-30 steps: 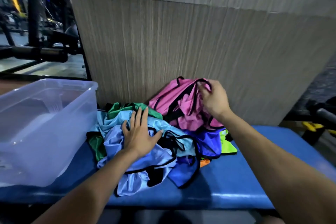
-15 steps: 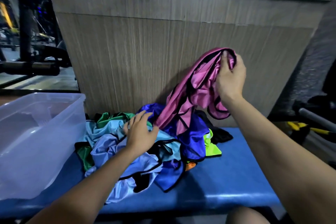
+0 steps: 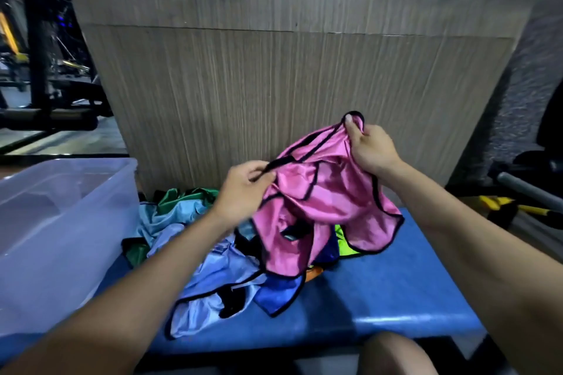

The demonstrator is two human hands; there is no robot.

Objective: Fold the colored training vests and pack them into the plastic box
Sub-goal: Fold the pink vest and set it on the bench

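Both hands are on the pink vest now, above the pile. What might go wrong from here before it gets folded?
1. The pink vest hangs crumpled, and its lower hem drapes onto the pile of vests; lifting further may drag another vest along.
2. The left hand and right hand pinch only the black trim, so the slick fabric might slip free.
3. Vests already lie at the front edge of the blue bench; a tug could pull some off.
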